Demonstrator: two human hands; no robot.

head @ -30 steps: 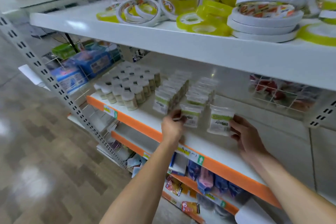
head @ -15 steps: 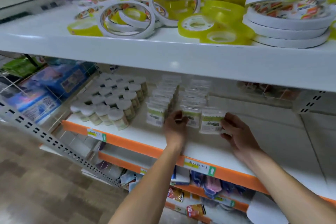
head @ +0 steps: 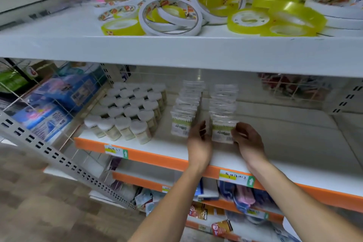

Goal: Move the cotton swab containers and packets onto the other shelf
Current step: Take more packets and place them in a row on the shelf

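Note:
Cotton swab containers (head: 127,112) with white lids stand in a block at the left of the orange-edged shelf (head: 157,158). Beside them run two rows of clear cotton swab packets, a left row (head: 184,112) and a right row (head: 223,102). The front packet (head: 222,132) of the right row stands upright between my hands. My right hand (head: 248,141) pinches its right edge with curled fingers. On the packet's left side, my left hand (head: 198,141) is raised with its fingers straight, between the two rows.
The white shelf above (head: 176,53) overhangs and carries several tape rolls (head: 170,17). Blue packs (head: 59,104) sit behind a wire divider to the left. A wire basket (head: 294,88) is at the back right. Bare shelf surface lies right of the packets.
My right hand has brought its packet leftward against the front of the right row. My left hand has let go of the neighbouring packet and now flanks this one. The view shifted.

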